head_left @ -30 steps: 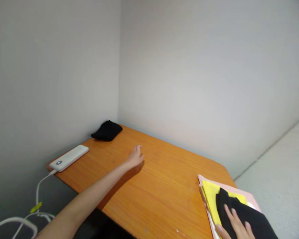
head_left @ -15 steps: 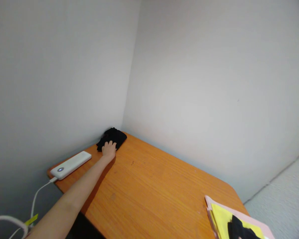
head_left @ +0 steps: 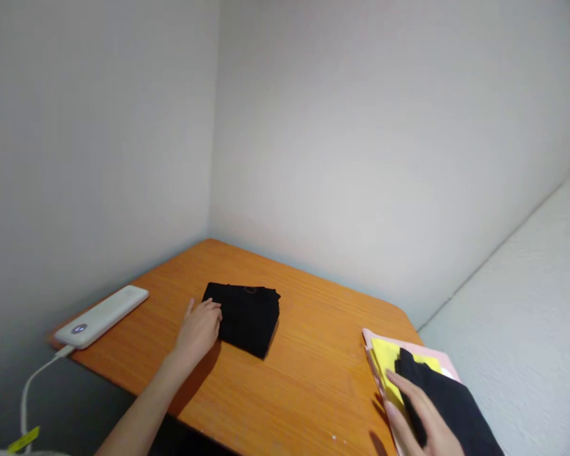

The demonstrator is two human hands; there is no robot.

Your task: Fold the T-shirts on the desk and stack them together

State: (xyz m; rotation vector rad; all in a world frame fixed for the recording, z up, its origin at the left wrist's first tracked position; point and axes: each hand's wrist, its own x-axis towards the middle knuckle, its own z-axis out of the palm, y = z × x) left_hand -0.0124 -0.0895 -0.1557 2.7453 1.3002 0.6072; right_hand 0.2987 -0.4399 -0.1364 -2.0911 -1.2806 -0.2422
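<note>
A folded black cloth (head_left: 247, 313) lies in the middle of the orange wooden table (head_left: 304, 380). My left hand (head_left: 199, 329) rests on the table at the cloth's left edge, fingers curled against it. At the table's right corner sits a stack of pink and yellow folded cloths (head_left: 384, 358) with another black cloth (head_left: 449, 402) on top. My right hand (head_left: 420, 418) lies flat on that stack, fingers stretched out along the black cloth's left edge.
A white power bank (head_left: 99, 315) with a lit dot lies at the table's left edge, its white cable (head_left: 31, 389) hanging down. Grey walls meet in a corner behind the table. A pale mattress-like surface (head_left: 527, 304) runs along the right.
My left hand reached the black cloth in the far corner and dragged it to the middle of the table. My right hand went out of view and is back on the stack.
</note>
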